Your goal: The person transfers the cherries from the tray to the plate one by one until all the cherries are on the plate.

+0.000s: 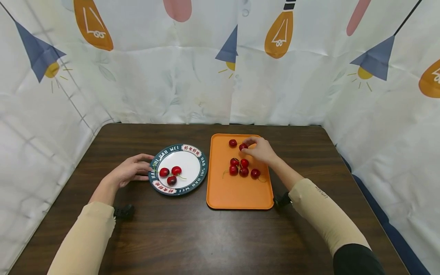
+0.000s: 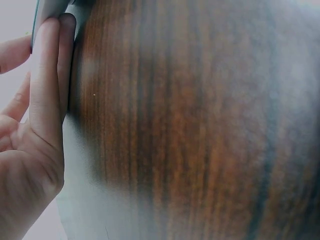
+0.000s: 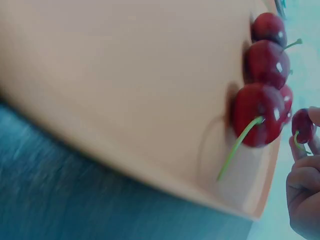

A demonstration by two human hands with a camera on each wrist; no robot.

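Observation:
A round plate [image 1: 195, 186] with a dark teal patterned rim and white centre carries three red cherries [image 1: 176, 170] with green stems. My left hand [image 1: 132, 170] holds the plate's left rim; in the left wrist view its fingers [image 2: 46, 75] lie against the plate's edge. My right hand [image 1: 260, 150] pinches one cherry [image 1: 243, 147] between thumb and fingertips over the upper part of an orange tray [image 1: 237, 194]. In the right wrist view the held cherry [image 3: 303, 126] shows a green stem. Several more cherries [image 1: 243, 172] lie on the tray, mostly clustered near its middle.
Plate and tray stand side by side on a dark wooden table [image 1: 165, 236], a narrow gap between them. A pale curtain [image 1: 144, 84] printed with bulbs and lamps hangs behind and at both sides. Black straps [image 1: 124, 212] sit at the wrists.

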